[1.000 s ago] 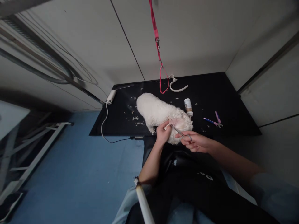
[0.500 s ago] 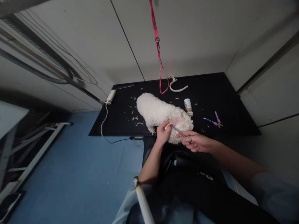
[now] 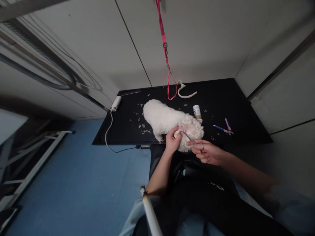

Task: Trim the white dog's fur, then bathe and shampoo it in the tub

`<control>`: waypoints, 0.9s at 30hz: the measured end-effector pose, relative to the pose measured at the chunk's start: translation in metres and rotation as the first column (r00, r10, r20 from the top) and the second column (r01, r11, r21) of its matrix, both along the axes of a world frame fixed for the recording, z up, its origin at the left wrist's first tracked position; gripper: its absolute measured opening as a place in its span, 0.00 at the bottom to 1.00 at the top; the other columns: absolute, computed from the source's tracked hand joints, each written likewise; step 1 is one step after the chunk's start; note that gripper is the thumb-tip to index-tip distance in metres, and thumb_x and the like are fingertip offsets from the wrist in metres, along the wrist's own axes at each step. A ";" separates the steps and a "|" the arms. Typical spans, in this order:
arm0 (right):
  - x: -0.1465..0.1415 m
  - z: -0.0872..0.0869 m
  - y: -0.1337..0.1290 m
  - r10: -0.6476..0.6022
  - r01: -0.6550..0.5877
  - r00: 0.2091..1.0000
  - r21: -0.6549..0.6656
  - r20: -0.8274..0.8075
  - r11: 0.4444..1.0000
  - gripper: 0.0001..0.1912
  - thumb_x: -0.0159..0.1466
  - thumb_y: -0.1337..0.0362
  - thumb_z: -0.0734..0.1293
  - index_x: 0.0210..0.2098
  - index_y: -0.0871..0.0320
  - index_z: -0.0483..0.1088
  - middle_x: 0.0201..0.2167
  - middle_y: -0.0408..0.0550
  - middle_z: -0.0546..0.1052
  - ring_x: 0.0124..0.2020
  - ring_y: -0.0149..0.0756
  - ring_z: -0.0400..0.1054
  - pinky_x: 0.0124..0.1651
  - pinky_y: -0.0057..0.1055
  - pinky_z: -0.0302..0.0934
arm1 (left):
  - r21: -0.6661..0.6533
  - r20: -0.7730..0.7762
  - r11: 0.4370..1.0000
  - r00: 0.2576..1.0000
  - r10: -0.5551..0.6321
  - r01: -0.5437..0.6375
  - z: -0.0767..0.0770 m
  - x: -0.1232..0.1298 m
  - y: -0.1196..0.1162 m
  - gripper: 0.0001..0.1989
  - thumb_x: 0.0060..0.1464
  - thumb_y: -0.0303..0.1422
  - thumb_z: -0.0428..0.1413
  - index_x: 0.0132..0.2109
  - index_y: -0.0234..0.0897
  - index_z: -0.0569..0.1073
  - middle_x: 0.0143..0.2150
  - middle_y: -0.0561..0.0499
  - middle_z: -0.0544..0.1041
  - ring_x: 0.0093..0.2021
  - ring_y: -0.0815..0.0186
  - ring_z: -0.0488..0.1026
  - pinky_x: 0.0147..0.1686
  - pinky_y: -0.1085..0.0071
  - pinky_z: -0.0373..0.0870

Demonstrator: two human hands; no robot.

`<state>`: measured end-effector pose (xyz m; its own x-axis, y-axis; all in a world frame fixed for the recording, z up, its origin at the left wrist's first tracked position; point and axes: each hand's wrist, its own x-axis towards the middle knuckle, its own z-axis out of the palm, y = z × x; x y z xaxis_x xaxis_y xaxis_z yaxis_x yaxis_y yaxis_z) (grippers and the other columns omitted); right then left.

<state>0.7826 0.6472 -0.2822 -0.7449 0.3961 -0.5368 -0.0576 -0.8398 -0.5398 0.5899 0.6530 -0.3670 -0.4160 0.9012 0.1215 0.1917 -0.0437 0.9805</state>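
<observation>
The dog (image 3: 161,114) is on the tabletop (image 3: 248,118), its curly head by the near edge, in front of you. Your left hand (image 3: 173,140) has its fingers pinched together on a white tuft or flap, probably the ear, beside a patch of pink skin (image 3: 189,127). Your right hand's (image 3: 208,152) fingers are closed around the ringed handles of a slim metal tool (image 3: 189,136), its tip reaching the fur beside your left fingers. Whether it is scissors or a clamp, and whether its tip is open, you cannot tell at this size.

To work well here, pinch firmly but without tugging, so the pink skin lies flat and in sight. Hold the tool at a shallow slant, and take only a little at a time. The tip sits very near both skin and your own fingers, so a jerk of the head could bring a nick; resting your left wrist lightly against the dog would help you feel it stir. The bottle (image 3: 197,111) lies just past the head, within easy reach.
</observation>
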 end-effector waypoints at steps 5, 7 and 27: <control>-0.002 -0.008 -0.005 -0.137 0.049 0.945 -0.288 -0.296 0.956 0.14 0.66 0.56 0.61 0.45 0.59 0.69 0.23 0.36 0.62 0.16 0.22 0.44 0.18 0.19 0.42 | 0.028 -0.020 0.999 1.000 0.019 -0.018 0.003 0.003 -0.001 0.14 0.49 0.30 0.58 0.44 0.36 0.79 0.40 0.48 0.83 0.39 0.63 0.79 0.43 0.67 0.76; -0.007 -0.009 -0.006 -0.216 0.091 0.915 -0.347 -0.342 0.934 0.16 0.67 0.54 0.60 0.44 0.60 0.68 0.24 0.38 0.64 0.17 0.23 0.47 0.19 0.20 0.47 | 0.025 -0.029 1.000 0.999 0.017 -0.017 0.003 0.004 -0.002 0.12 0.48 0.30 0.58 0.42 0.36 0.78 0.37 0.50 0.81 0.35 0.65 0.77 0.39 0.69 0.74; -0.006 0.008 -0.032 -0.175 0.160 0.975 -0.116 -0.138 0.980 0.10 0.63 0.63 0.69 0.45 0.56 0.70 0.19 0.30 0.54 0.15 0.20 0.32 0.15 0.18 0.31 | 0.110 -0.080 0.994 0.997 0.007 0.002 0.003 0.009 -0.010 0.06 0.49 0.34 0.55 0.29 0.40 0.64 0.23 0.59 0.64 0.25 0.71 0.61 0.27 0.75 0.60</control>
<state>0.7762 0.6150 -0.2745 -0.7462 0.4700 -0.4715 -0.2742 -0.8624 -0.4256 0.5986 0.6426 -0.3644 -0.4034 0.8794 0.2530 0.2701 -0.1497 0.9511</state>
